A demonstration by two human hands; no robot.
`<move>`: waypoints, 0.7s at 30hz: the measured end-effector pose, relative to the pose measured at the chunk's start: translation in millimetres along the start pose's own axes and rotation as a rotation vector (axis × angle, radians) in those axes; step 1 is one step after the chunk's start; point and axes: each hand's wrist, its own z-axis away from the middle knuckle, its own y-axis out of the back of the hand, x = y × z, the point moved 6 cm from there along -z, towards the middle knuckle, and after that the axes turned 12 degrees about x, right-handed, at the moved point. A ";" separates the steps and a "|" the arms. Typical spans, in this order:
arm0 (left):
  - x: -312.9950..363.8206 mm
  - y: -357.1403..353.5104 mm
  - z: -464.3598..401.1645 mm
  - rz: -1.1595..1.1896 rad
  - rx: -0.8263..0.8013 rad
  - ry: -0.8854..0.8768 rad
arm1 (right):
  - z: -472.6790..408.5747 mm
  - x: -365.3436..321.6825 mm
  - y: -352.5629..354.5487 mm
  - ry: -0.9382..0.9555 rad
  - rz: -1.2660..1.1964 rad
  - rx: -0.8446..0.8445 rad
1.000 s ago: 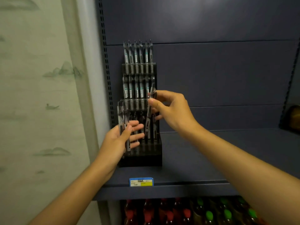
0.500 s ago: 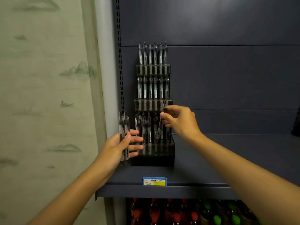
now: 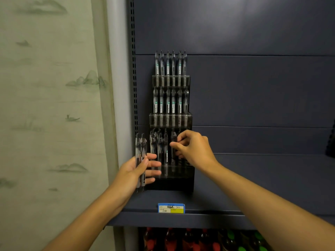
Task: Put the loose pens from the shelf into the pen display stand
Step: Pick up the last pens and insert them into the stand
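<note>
Left hand thumb-clamped grip, fingers straight; right hand fingertips pinched

In front of me stands a dark blue metal shelving unit. Left of it hangs pale wallpaper printed with misty mountains. A blue and yellow price tag sits on its front edge; below it, bottles with red and green caps stand in dim light.
</note>
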 end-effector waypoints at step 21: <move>6.0 -38.9 10.5 0.079 -0.191 0.048 | 29.1 -52.4 9.5 0.176 -0.115 -0.203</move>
